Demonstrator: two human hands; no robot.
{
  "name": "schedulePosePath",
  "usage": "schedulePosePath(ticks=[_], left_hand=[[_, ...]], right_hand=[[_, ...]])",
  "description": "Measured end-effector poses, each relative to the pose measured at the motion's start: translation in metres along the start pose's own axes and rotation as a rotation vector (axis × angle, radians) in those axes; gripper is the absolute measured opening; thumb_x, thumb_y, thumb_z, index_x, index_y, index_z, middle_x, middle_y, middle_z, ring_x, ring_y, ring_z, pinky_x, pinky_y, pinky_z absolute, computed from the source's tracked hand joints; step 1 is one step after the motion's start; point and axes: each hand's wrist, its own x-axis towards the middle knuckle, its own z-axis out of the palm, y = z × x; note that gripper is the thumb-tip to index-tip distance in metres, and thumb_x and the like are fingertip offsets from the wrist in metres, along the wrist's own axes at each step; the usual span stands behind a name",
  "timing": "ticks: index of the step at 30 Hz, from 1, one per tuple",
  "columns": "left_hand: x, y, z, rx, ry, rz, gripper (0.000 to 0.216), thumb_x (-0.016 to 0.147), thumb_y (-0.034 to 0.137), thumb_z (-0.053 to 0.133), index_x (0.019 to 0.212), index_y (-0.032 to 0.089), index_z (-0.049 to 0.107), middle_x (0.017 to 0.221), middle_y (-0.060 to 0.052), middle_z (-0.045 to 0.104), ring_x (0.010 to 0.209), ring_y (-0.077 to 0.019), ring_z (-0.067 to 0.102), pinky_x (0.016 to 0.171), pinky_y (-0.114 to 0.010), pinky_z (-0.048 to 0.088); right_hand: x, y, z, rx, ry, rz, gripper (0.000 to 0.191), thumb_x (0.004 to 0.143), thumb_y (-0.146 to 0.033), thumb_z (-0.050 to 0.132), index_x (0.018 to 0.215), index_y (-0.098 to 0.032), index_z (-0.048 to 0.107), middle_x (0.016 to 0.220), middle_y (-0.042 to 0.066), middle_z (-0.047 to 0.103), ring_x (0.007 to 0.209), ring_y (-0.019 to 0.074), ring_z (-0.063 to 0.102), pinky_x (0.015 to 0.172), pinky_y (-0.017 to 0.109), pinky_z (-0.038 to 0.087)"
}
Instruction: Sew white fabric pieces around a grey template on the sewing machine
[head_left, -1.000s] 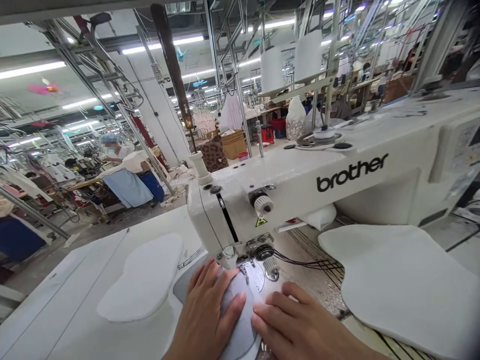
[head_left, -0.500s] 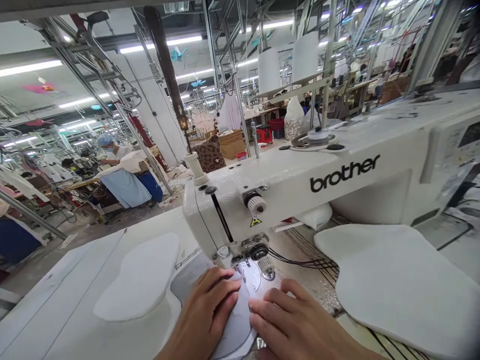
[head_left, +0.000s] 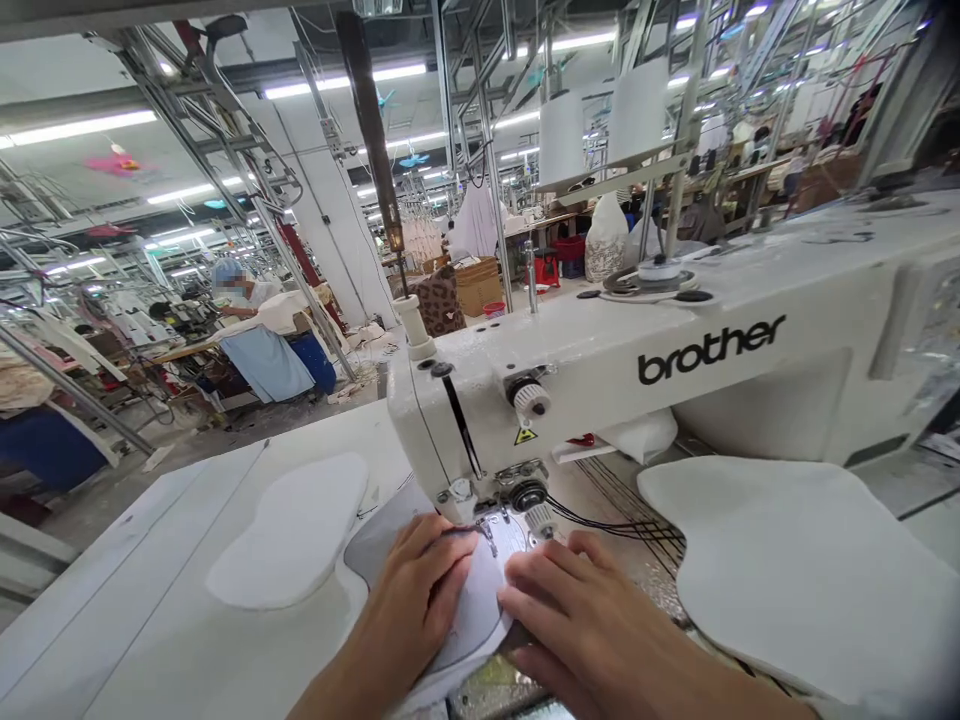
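Under the presser foot of a white sewing machine [head_left: 480, 380] lies a pale grey curved fabric piece [head_left: 478, 610] with a white layer showing along its lower edge. My left hand [head_left: 412, 590] rests flat on its left part, fingers stretched toward the lit needle area. At the right edge of the fabric is my right hand [head_left: 577, 610], its fingers bent close together with the edge at their tips. The right palm is hidden from view. A thick white curved pad [head_left: 795, 560] sits right of my right hand.
Another white pad [head_left: 292, 530] lies on the white table [head_left: 150, 600] at left. Black cables [head_left: 592, 515] run beside the needle area. Thread cones [head_left: 637, 110] stand behind the machine. Farther off, a person in a blue cap [head_left: 236, 285] sits among workstations.
The view has swung slightly left, so the machine appears farther right. Both hands stay on the fabric, whose lower edge has moved up toward the needle. My right fingers have drawn closer together.
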Motion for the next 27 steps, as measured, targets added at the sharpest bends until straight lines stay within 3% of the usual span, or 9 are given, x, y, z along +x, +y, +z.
schedulePosePath(ticks=[5, 11, 18, 27], left_hand=[[-0.001, 0.0, -0.008, -0.134, -0.149, 0.075, 0.02, 0.092, 0.02, 0.058, 0.107, 0.028, 0.068, 0.124, -0.002, 0.063, 0.115, -0.0161, 0.059, 0.102, -0.029, 0.048], [-0.002, 0.001, -0.001, -0.076, -0.071, 0.024, 0.02, 0.094, 0.024, 0.055, 0.104, 0.027, 0.072, 0.116, -0.006, 0.066, 0.107, -0.019, 0.064, 0.098, -0.034, 0.053], [0.002, 0.005, 0.002, -0.015, 0.034, -0.005, 0.02, 0.092, 0.022, 0.056, 0.099, 0.025, 0.075, 0.106, -0.008, 0.071, 0.106, -0.0206, 0.067, 0.093, -0.033, 0.056], [0.001, 0.003, 0.001, -0.078, 0.025, -0.001, 0.017, 0.093, 0.023, 0.057, 0.096, 0.027, 0.073, 0.109, -0.004, 0.071, 0.102, -0.0195, 0.067, 0.095, -0.037, 0.054]], right_hand=[[0.001, 0.001, -0.001, -0.016, 0.02, 0.009, 0.005, 0.09, -0.026, 0.062, 0.093, -0.023, 0.058, 0.094, -0.003, 0.064, 0.085, 0.0165, 0.057, 0.081, 0.034, 0.033], [0.002, 0.002, 0.0, -0.068, 0.04, 0.013, 0.008, 0.095, -0.024, 0.05, 0.098, -0.022, 0.058, 0.093, -0.001, 0.062, 0.076, 0.0162, 0.055, 0.078, 0.034, 0.033], [0.001, 0.002, 0.001, -0.115, 0.044, 0.027, 0.019, 0.096, -0.022, 0.044, 0.109, -0.023, 0.057, 0.096, 0.002, 0.063, 0.083, 0.0186, 0.057, 0.079, 0.035, 0.032], [0.0, 0.001, 0.003, -0.037, 0.033, 0.034, 0.017, 0.091, -0.014, 0.046, 0.099, -0.024, 0.057, 0.092, 0.0, 0.062, 0.078, 0.0173, 0.055, 0.074, 0.034, 0.033]])
